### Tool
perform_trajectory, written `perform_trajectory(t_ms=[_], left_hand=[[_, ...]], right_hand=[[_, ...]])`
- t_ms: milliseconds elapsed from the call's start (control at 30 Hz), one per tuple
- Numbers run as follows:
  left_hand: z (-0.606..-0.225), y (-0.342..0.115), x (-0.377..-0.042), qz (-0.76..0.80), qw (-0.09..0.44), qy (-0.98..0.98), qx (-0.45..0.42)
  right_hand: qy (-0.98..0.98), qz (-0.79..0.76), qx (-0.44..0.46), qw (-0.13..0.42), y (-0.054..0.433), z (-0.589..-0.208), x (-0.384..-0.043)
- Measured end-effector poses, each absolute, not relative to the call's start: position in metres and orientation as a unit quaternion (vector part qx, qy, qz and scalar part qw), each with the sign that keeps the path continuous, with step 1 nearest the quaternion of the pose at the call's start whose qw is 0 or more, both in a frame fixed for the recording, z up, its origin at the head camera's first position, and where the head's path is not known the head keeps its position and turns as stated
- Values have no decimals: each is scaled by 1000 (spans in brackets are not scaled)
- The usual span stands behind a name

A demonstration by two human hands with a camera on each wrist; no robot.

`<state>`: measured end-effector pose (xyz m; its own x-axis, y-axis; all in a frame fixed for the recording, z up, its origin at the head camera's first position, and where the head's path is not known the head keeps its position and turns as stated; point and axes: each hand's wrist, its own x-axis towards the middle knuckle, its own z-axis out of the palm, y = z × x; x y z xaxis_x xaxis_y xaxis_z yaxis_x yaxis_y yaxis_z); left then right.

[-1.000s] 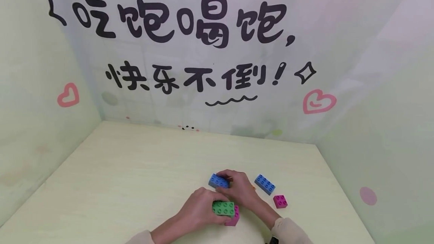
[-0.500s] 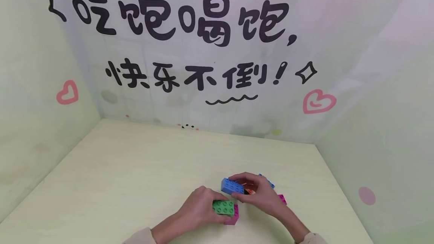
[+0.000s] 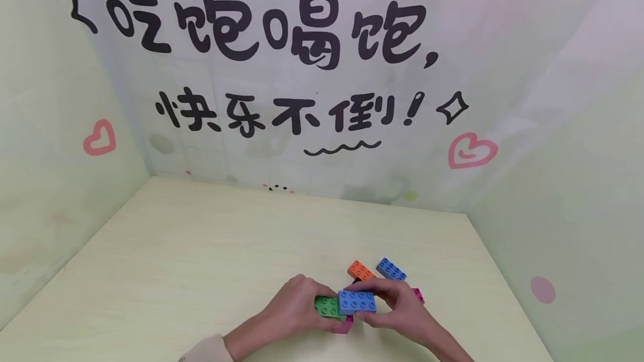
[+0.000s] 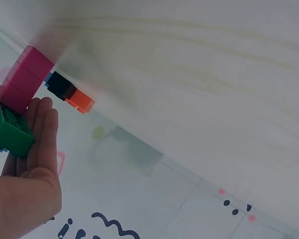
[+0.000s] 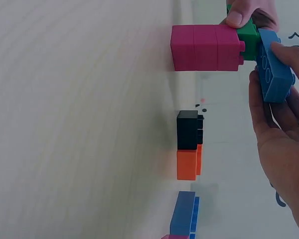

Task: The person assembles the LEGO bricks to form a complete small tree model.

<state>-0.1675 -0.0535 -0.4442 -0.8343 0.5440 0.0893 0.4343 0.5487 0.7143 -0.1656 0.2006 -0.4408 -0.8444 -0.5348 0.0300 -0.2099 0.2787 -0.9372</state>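
Note:
In the head view my left hand (image 3: pixel 294 307) grips a green toy building brick (image 3: pixel 326 306) between thumb and fingers. The green brick sits on a magenta stack (image 3: pixel 343 326) of 3 bricks, whose joints show in the right wrist view (image 5: pixel 204 48). My right hand (image 3: pixel 406 310) pinches a blue brick (image 3: pixel 356 301) by its right end, over the right part of the green brick. From the right wrist, the blue brick (image 5: pixel 275 69) looks tilted against the green studs; whether they are pressed together I cannot tell. It hides part of the green brick in the head view.
Behind my right hand lie an orange brick (image 3: pixel 360 270) and a black brick (image 5: pixel 187 129) beside it. Farther right are another blue brick (image 3: pixel 391 268) and a small magenta brick (image 3: pixel 418 295), partly hidden. A printed wall (image 3: pixel 282 166) closes the table's back.
My right hand has brought the blue brick right and then toward me, from beyond the stack to over the green brick. The orange brick has come into sight. My left hand has stayed put.

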Motion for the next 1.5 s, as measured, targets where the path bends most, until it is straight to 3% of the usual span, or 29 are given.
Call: perform_trajectory(t_ms=[367, 767, 1500], left_hand=[[-445, -54, -167, 395, 82, 873, 274], [-444, -54, -172, 389, 76, 873, 283], [-443, -54, -174, 392, 90, 873, 276]], right_hand=[[807, -532, -210, 148, 199, -443, -162], [810, -518, -252, 111, 208, -442, -167], [819, -506, -253, 100, 213, -443, -165]])
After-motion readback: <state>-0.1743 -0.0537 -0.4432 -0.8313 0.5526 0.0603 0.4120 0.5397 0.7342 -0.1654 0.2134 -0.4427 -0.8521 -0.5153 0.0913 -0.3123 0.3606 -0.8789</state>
